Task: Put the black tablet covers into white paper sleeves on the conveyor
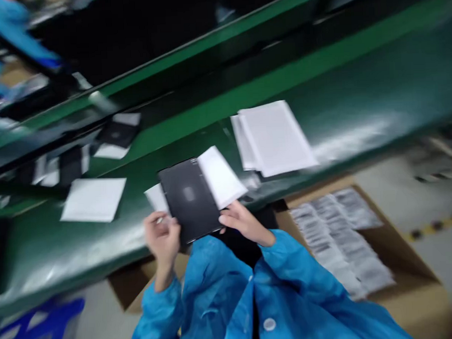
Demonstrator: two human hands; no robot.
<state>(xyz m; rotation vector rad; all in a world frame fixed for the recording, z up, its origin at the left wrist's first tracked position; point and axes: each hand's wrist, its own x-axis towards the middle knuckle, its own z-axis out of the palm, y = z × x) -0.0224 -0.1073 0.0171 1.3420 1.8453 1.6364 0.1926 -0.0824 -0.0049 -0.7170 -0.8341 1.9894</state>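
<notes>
A thin black rectangular panel [187, 193] with a small pale patch in its middle is held over the near edge of the green bench. White paper-like flaps [222, 177] stick out from both of its long sides. At its lower right corner, my right hand [245, 222] grips it, thumb on top and fingers beneath. My left hand [163, 237] is closed at the lower left edge, thumb and curled fingers against the panel. On the bench to the right lies a small stack of white sheets or envelopes [277, 137]. Motion blur hides finer detail.
The green bench [344, 134] runs across the view. A white sheet [93, 199] and several black-and-white pieces [117, 132] lie to the left. Below right stands an open cardboard box [410, 261] holding plastic-wrapped items. A blue stool [49, 324] is lower left; another person's blue sleeve [16, 33] shows upper left.
</notes>
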